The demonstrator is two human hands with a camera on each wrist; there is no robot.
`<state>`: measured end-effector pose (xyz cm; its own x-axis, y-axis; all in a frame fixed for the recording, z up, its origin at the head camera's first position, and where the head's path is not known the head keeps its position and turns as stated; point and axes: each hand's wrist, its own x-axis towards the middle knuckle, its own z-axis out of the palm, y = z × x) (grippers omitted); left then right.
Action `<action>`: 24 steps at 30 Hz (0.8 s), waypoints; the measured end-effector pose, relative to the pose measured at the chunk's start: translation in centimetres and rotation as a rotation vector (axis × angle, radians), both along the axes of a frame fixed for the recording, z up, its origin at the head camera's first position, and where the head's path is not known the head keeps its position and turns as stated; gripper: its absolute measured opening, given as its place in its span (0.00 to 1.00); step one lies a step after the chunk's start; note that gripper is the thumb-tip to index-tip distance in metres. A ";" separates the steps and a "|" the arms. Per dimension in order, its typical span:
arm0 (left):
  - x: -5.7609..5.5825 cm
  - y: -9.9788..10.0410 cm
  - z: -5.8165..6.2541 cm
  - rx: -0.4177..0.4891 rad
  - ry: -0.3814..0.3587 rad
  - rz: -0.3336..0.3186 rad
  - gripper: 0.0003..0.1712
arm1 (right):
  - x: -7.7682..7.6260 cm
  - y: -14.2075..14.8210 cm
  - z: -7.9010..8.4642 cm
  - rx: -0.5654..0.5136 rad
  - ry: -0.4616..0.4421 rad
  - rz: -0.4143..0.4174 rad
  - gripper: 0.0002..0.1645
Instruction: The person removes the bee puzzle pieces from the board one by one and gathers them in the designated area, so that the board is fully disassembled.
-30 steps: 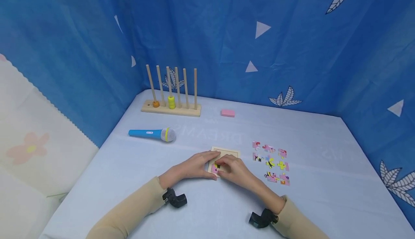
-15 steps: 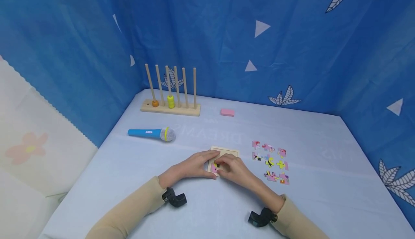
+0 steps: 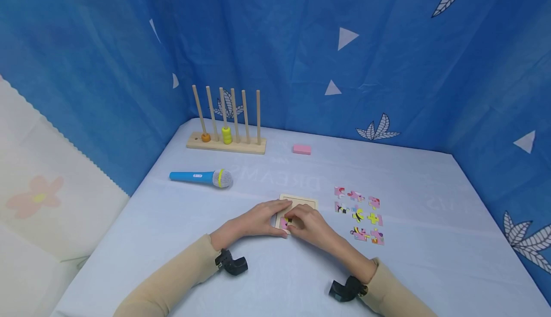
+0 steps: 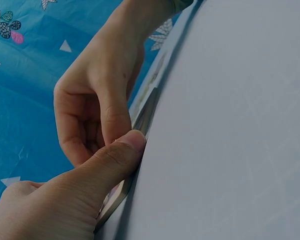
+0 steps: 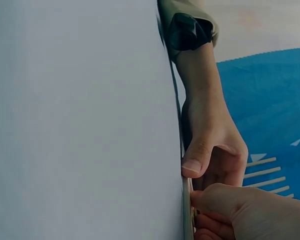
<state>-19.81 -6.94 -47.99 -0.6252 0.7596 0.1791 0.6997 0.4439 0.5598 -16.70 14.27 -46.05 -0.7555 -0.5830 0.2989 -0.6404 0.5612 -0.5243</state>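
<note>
A small square wooden puzzle frame (image 3: 300, 199) lies on the table in front of the person. The left hand (image 3: 260, 219) holds it along its left side, thumb at the near corner and fingers at the far left. In the left wrist view, that thumb presses the frame's edge (image 4: 117, 200). The right hand (image 3: 314, 226) has thumb and index finger bent over a pink, yellow and black jigsaw piece (image 3: 284, 223) in the frame's near left corner. Its fingertips are partly hidden; the pinch on the piece shows from above. Right of the frame, several loose jigsaw pieces (image 3: 358, 214) lie in rows.
A blue toy microphone (image 3: 200, 178) lies at the left. Behind it stands a wooden peg rack (image 3: 247, 148) with an orange bead and yellow beads. A pink block (image 3: 302, 149) sits toward the back. Blue curtains (image 3: 280, 44) border the table.
Both hands stay at the frame, with the right fingers still at the corner piece and only very slight finger movement. The whole head view has shifted a little.
</note>
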 end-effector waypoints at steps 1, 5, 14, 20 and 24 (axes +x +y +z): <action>0.0 0.0 0.0 0.001 0.001 0.000 0.49 | 0.0 0.0 0.1 0.010 0.007 -0.007 0.14; 0.0 0.0 0.1 0.012 0.006 -0.008 0.49 | -0.1 0.1 0.1 0.047 0.022 -0.033 0.16; 0.0 0.0 0.1 0.027 0.021 -0.009 0.49 | -0.2 0.1 0.2 0.044 -0.017 -0.029 0.17; 0.0 0.1 0.0 0.009 0.008 -0.005 0.50 | 0.1 1.6 1.2 0.000 -0.029 -0.018 0.17; 0.0 0.0 0.1 -0.007 0.005 -0.001 0.51 | 0.8 4.5 2.5 -0.018 -0.070 -0.075 0.18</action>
<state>-19.78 -6.95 -47.92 -0.6239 0.7612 0.1772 0.7029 0.4473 0.5531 -15.91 18.81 -43.53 -0.8161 -0.5192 0.2537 -0.5586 0.5962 -0.5766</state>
